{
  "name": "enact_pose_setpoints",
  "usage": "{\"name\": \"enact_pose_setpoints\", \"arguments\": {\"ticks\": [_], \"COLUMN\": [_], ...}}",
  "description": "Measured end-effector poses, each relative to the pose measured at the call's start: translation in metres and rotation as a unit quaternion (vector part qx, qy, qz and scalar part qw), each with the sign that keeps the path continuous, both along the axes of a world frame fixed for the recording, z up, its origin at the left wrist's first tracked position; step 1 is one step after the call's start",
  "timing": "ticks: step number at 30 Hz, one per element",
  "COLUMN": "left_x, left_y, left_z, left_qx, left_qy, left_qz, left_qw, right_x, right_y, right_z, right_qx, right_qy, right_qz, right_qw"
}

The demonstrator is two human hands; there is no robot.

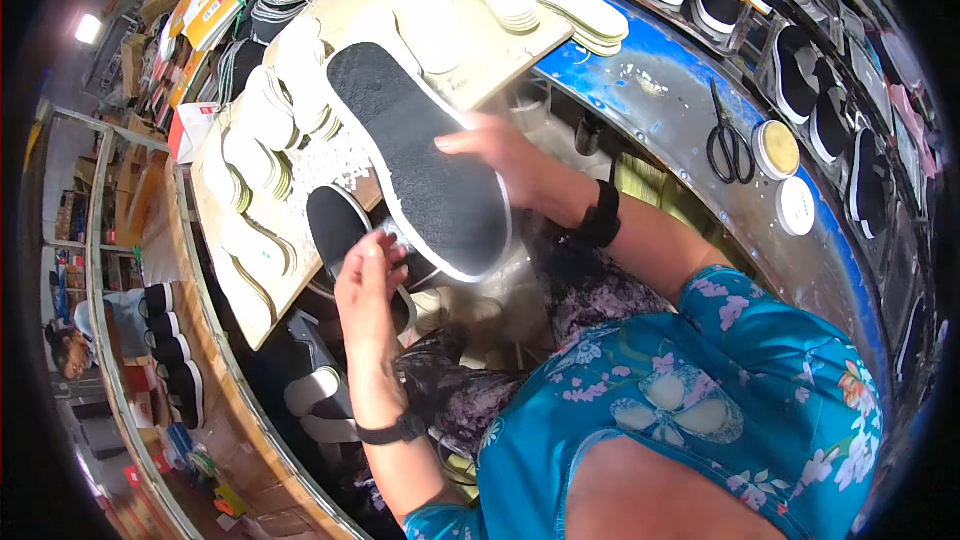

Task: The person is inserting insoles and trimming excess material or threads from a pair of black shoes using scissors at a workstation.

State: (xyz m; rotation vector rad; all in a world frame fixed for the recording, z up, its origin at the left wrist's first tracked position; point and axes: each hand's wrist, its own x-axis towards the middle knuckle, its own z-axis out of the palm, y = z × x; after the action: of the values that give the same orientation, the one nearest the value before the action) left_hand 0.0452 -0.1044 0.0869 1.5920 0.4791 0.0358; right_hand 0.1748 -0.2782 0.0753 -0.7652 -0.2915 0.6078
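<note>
My right hand (497,155) grips a shoe (425,165) by its right side, thumb lying across the black sole. The sole faces me and a white rim runs round it; the upper is hidden beneath. Close to the shoe's lower left edge is my left hand (368,270), its fingers loosely bent and slightly apart, with nothing visible in them. Just beyond those fingers, a second black shoe (335,223) with a white edge lies by the board, partly covered by my hand and the held shoe.
Stacks of cream insoles (268,125) and white crumbs (335,162) lie on a pale board (520,55). On the blue-edged metal bench (670,105) are black scissors (728,145) and two round tubs (777,148). Black shoes (797,75) fill racks at right; a person (72,352) is far left.
</note>
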Motion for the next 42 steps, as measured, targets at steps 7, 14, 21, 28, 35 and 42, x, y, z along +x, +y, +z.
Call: {"name": "enact_pose_setpoints", "arguments": {"ticks": [7,14,21,28,35,42], "left_x": [0.013,-0.001,-0.005,0.002,-0.015,-0.032], "left_y": [-0.006,-0.002,-0.003,-0.004,0.037,0.072], "left_z": [0.009,0.019,0.021,0.018,0.018,-0.042], "left_qx": [-0.259,-0.299,-0.305,-0.236,0.019,0.398], "left_qy": [-0.082,-0.132,-0.143,-0.120,-0.186,0.034], "left_qz": [-0.005,-0.017,-0.027,-0.064,0.096,-0.034], "left_qw": [0.962,0.945,0.941,0.962,0.978,0.916], "right_x": [-0.028,-0.042,-0.033,-0.011,-0.027,-0.009], "right_y": [0.015,0.012,0.012,0.020,0.016,0.051], "right_z": [-0.002,0.009,0.005,0.019,0.045,-0.080], "right_qx": [-0.102,-0.089,-0.109,-0.095,-0.207,-0.264], "right_qy": [-0.171,-0.100,-0.110,-0.074,-0.424,-0.839], "right_qz": [0.024,0.094,0.121,0.130,-0.074,0.013], "right_qw": [0.980,0.987,0.981,0.984,0.879,0.475]}}
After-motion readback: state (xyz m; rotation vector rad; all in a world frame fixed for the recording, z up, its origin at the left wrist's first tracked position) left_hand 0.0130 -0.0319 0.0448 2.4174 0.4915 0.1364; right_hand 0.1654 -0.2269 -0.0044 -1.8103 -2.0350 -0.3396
